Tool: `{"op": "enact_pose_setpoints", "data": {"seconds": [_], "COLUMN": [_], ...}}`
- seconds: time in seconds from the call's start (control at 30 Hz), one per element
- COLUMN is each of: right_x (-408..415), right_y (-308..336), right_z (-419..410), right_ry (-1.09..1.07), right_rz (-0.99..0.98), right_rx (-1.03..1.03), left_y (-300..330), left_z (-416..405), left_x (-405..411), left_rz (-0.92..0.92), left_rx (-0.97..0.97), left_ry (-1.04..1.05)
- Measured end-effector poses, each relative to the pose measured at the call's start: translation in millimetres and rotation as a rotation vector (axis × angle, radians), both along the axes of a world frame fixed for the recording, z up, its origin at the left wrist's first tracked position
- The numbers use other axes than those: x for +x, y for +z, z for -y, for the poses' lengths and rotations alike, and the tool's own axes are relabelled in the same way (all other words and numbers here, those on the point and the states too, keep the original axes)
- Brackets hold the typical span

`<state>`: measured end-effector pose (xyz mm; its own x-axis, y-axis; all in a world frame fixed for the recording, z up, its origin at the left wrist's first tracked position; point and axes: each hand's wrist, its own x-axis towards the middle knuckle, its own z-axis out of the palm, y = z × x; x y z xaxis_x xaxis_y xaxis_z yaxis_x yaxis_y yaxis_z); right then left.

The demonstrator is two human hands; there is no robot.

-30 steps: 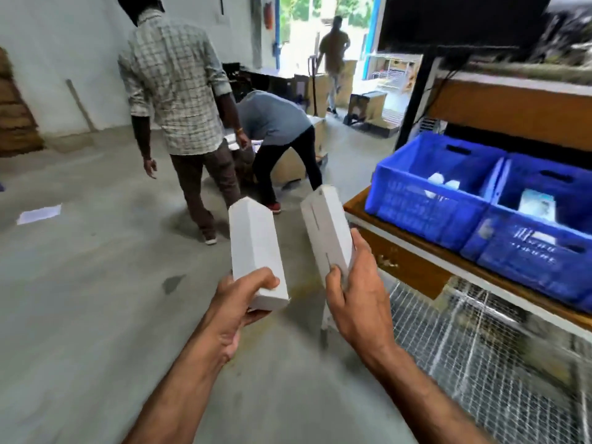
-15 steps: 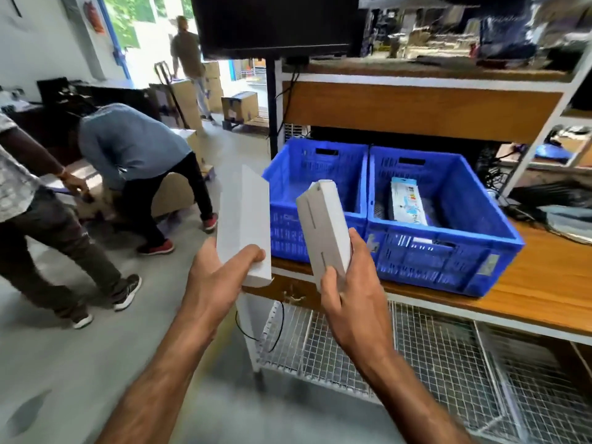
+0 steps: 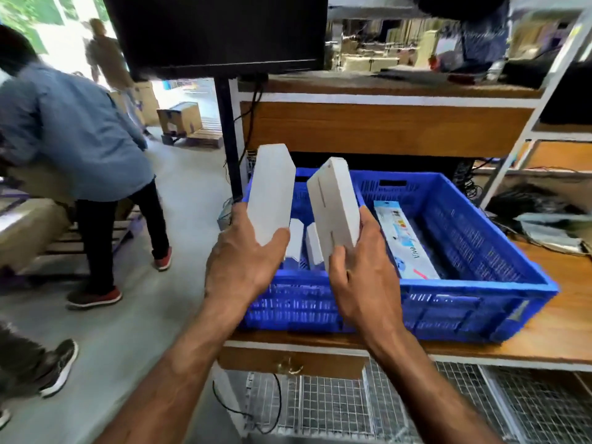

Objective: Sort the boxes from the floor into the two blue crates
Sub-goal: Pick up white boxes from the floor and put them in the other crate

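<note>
Hands side by side above the left blue crate — left hand gripping one white box, right hand gripping another white carton, both upright, long axes vertical, bin directly beneath, printed box in the right crate.

We hold a white box in each hand above the left blue crate: our left hand grips the plain box, our right hand the slotted box. Two white boxes lie inside that crate; a printed blue box lies in the right blue crate. A person in a blue shirt bends at left.
</note>
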<state>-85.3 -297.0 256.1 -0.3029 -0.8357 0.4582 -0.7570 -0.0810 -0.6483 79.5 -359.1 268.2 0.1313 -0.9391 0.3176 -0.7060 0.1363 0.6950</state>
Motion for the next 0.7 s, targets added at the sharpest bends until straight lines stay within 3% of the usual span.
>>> {"op": "enact_pose_setpoints", "data": {"seconds": [0.13, 0.4, 0.7], "right_x": [-0.4, -21.0, -27.2], "right_y": [-2.6, -50.5, -90.9], "right_z": [53.5, 137.7, 191.5], "right_ry": [-0.101, -0.2, -0.108], "right_rz": [-0.138, -0.357, -0.496], "right_rx": [0.073, 0.592, 0.79], "left_y": [-2.9, -55.0, -103.5], "left_z": [53.5, 129.6, 173.2], "left_x": [0.8, -24.0, -43.3], "left_rz": [0.18, 0.423, 0.491], "left_rx": [0.056, 0.37, 0.644], "left_ry": [0.025, 0.019, 0.006]}}
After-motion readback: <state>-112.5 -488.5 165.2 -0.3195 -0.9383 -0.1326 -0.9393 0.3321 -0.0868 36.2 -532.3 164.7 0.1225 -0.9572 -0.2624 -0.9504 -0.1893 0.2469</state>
